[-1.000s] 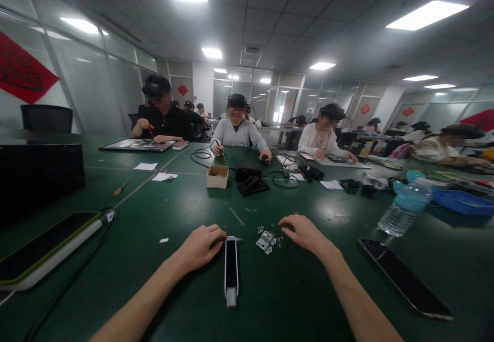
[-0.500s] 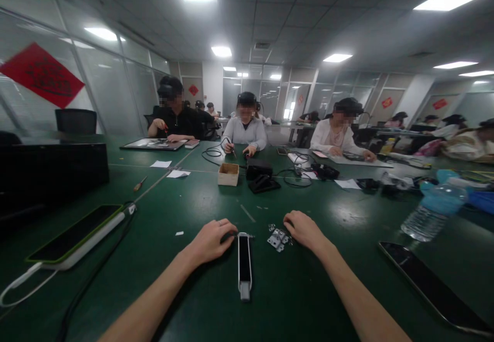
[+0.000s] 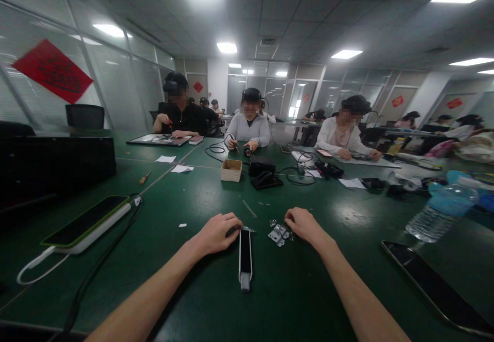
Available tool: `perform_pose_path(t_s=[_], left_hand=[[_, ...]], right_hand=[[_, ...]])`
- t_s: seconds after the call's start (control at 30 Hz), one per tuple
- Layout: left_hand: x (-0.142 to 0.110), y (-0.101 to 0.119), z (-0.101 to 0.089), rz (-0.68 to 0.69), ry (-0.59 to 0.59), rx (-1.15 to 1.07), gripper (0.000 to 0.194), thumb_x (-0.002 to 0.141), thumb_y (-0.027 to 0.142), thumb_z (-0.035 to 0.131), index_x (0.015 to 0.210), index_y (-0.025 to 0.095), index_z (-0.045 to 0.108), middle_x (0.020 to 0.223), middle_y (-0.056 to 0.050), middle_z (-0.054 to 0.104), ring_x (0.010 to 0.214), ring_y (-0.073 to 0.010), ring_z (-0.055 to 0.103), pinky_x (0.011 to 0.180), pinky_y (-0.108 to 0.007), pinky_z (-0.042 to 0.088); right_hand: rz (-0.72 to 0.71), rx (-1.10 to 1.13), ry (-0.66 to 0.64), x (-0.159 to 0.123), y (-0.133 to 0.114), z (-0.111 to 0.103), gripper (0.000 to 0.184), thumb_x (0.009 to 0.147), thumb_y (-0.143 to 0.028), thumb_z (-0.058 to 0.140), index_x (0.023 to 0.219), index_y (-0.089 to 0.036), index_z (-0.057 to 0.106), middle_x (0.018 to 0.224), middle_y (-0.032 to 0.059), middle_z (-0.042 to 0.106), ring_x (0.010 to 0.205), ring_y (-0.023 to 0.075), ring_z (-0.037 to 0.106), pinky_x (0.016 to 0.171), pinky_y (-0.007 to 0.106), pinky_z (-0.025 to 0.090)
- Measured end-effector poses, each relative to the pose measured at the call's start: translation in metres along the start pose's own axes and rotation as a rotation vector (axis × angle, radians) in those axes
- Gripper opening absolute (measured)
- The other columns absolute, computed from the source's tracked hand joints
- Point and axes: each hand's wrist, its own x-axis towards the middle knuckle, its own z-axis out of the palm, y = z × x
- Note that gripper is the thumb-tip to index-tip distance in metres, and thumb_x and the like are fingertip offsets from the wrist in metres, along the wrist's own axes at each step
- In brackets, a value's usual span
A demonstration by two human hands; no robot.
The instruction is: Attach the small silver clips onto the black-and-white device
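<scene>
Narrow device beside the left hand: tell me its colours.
The narrow device has a black face with a white rim; it shows best in the head view.

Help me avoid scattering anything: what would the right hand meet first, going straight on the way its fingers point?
Most likely the small metal parts just beside the fingertips of the right hand; whether they already touch is unclear.

On the table (image 3: 285,290), the metal brackets (image 3: 278,235) lie right of the slim device (image 3: 245,259), a box (image 3: 231,171) stands beyond both, a bottle (image 3: 442,210) behind the right-hand phone (image 3: 432,285), and a screwdriver (image 3: 145,177) further left.
</scene>
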Motion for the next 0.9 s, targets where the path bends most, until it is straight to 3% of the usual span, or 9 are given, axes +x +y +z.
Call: perform_pose_path(t_s=[0.2, 0.37, 0.53, 0.7, 0.9], left_hand=[[-0.003, -0.003, 0.002, -0.020, -0.014, -0.029, 0.021, 0.090, 0.019, 0.047, 0.105, 0.020, 0.061, 0.103, -0.004, 0.063, 0.088, -0.0166, 0.059, 0.077, -0.028, 0.046], [-0.002, -0.002, 0.002, -0.016, -0.025, -0.021, 0.021, 0.089, 0.017, 0.047, 0.105, 0.019, 0.061, 0.104, -0.005, 0.063, 0.088, -0.0166, 0.060, 0.077, -0.027, 0.046], [0.000, -0.002, 0.004, -0.015, -0.016, -0.009, 0.022, 0.088, 0.016, 0.047, 0.105, 0.019, 0.061, 0.103, -0.006, 0.063, 0.088, -0.0170, 0.060, 0.078, -0.027, 0.047], [0.000, -0.005, 0.006, 0.010, -0.009, -0.026, 0.021, 0.090, 0.018, 0.046, 0.104, 0.019, 0.061, 0.103, -0.005, 0.063, 0.088, -0.0169, 0.060, 0.077, -0.027, 0.047], [0.001, -0.007, 0.008, 0.014, 0.000, -0.036, 0.020, 0.089, 0.017, 0.046, 0.103, 0.019, 0.061, 0.101, -0.005, 0.063, 0.087, -0.0167, 0.061, 0.077, -0.028, 0.047]], right_hand=[[-0.034, 0.033, 0.212, -0.006, -0.010, 0.000, 0.026, 0.094, -0.021, 0.036, 0.093, -0.014, 0.061, 0.096, 0.0129, 0.063, 0.089, 0.0222, 0.060, 0.076, 0.032, 0.047], [-0.266, 0.248, 0.355, -0.014, -0.044, 0.006, 0.023, 0.095, -0.019, 0.037, 0.098, -0.015, 0.059, 0.095, 0.0105, 0.063, 0.088, 0.0197, 0.060, 0.080, 0.031, 0.049], [-0.434, 0.283, 0.276, -0.024, -0.073, 0.016, 0.019, 0.092, -0.014, 0.044, 0.102, -0.013, 0.061, 0.099, 0.0102, 0.065, 0.095, 0.0199, 0.060, 0.086, 0.034, 0.049], [-0.406, 0.256, 0.200, -0.031, -0.073, 0.014, 0.019, 0.087, -0.010, 0.049, 0.100, -0.014, 0.063, 0.096, 0.0087, 0.065, 0.091, 0.0187, 0.061, 0.081, 0.032, 0.051], [-0.470, 0.228, 0.174, -0.032, -0.073, 0.016, 0.019, 0.086, -0.009, 0.049, 0.099, -0.015, 0.063, 0.097, 0.0086, 0.064, 0.093, 0.0188, 0.059, 0.082, 0.033, 0.050]])
